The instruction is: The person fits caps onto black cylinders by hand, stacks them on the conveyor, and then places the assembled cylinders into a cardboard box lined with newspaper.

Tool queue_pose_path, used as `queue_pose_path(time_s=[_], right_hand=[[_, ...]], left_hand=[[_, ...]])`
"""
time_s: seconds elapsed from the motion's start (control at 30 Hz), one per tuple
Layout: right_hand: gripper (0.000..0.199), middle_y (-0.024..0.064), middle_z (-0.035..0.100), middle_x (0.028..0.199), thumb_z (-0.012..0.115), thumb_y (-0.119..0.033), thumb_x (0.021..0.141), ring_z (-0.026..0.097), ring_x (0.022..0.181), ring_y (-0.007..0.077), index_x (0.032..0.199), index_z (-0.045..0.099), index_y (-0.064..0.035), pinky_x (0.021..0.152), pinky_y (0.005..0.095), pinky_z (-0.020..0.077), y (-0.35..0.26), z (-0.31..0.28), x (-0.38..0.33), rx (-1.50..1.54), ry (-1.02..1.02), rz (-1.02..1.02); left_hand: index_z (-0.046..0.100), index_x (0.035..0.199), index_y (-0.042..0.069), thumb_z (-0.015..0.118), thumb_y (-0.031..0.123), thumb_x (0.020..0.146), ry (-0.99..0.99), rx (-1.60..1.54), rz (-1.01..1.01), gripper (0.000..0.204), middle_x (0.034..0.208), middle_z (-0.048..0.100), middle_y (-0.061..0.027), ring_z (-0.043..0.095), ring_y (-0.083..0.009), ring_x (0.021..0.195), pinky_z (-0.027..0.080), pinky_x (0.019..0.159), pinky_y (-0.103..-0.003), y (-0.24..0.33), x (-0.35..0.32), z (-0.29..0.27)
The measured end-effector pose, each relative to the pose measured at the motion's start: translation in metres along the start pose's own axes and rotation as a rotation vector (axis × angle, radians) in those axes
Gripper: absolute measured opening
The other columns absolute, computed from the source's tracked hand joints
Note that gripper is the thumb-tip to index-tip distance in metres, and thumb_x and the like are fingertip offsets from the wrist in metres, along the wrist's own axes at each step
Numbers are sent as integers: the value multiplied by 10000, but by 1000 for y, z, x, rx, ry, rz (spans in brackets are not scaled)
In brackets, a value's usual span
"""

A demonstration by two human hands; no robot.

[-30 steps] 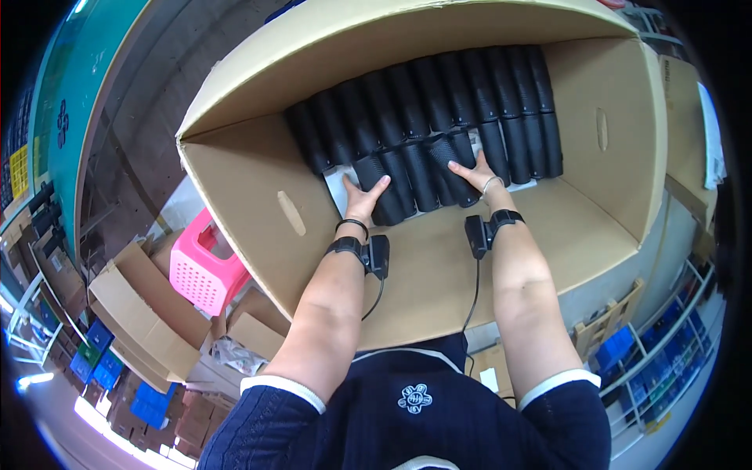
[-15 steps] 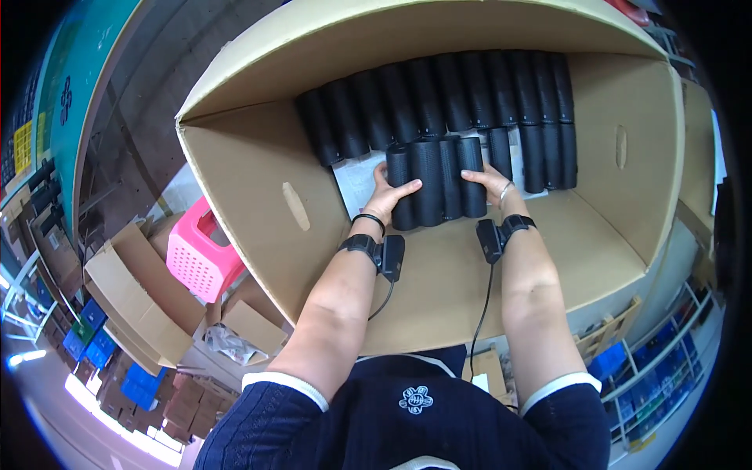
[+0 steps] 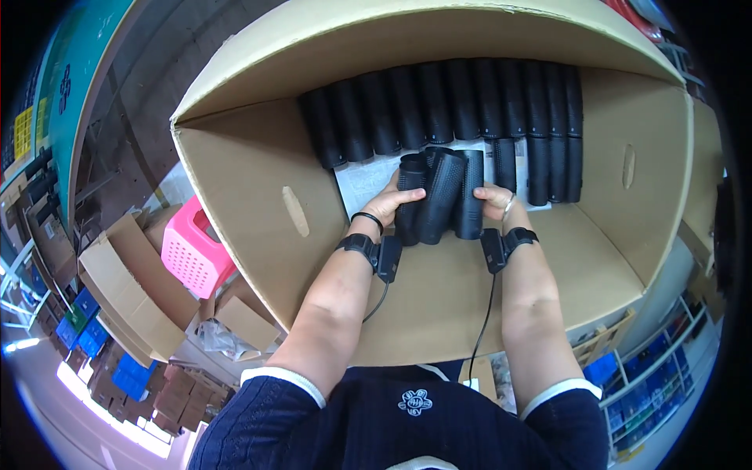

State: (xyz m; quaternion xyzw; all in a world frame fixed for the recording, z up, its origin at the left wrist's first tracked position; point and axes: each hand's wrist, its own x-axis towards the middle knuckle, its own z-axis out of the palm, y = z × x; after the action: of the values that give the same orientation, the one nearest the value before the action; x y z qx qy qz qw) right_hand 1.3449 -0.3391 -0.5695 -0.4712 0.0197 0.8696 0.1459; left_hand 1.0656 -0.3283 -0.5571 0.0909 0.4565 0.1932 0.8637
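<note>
Black cylinders (image 3: 441,196), at least three in a bunch, were between both hands inside the big cardboard box (image 3: 235,184). Box was the largest thing, open toward the person. Teal panel (image 3: 90,94) stood beyond the box's left side. Metal rack with blue bins (image 3: 650,392) was past the box's lower right corner. Smaller open carton (image 3: 129,274) sat left of the box; pink perforated plastic item (image 3: 192,254) was between that carton and the box's left wall. A back row of cylinders (image 3: 435,102), packed side by side, ran along the box's far side. Pale sheet (image 3: 368,182) lay inside the box, nearer side of that row. Three more cylinders (image 3: 557,171) stood near the box's right wall, one single cylinder (image 3: 504,164) left of them over the sheet. Left hand (image 3: 388,202), inside the box: thumb across the bunch's left cylinder, fingers clamped on it. Right hand (image 3: 495,200), same box: clamped on the bunch's right cylinder, most fingers hidden. Middle cylinder tilted, top toward the box's right wall. Black wrist devices (image 3: 389,258), one per wrist, were over the box's near part.
</note>
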Motion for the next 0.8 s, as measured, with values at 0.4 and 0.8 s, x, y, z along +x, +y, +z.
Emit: queue_pose_path(time_s=[0.4, 0.8], right_hand=[[287, 63, 679, 834, 738, -192, 706, 649, 737, 209, 929, 652, -34, 685, 335, 534, -5, 52, -17, 123, 243, -104], [494, 165, 634, 1130, 718, -78, 671, 591, 1071, 337, 1130, 583, 46, 1016, 462, 428, -35, 75, -134, 162, 51, -266]], left_hand=[[530, 1203, -26, 709, 168, 772, -139, -482, -318, 505, 1114, 632, -171, 632, -293, 970, 494, 921, -426, 30, -24, -2], [75, 1471, 134, 759, 154, 753, -279, -218, 135, 992, 1419, 311, -155, 315, -273, 1327, 305, 1089, -375, 69, -97, 99]])
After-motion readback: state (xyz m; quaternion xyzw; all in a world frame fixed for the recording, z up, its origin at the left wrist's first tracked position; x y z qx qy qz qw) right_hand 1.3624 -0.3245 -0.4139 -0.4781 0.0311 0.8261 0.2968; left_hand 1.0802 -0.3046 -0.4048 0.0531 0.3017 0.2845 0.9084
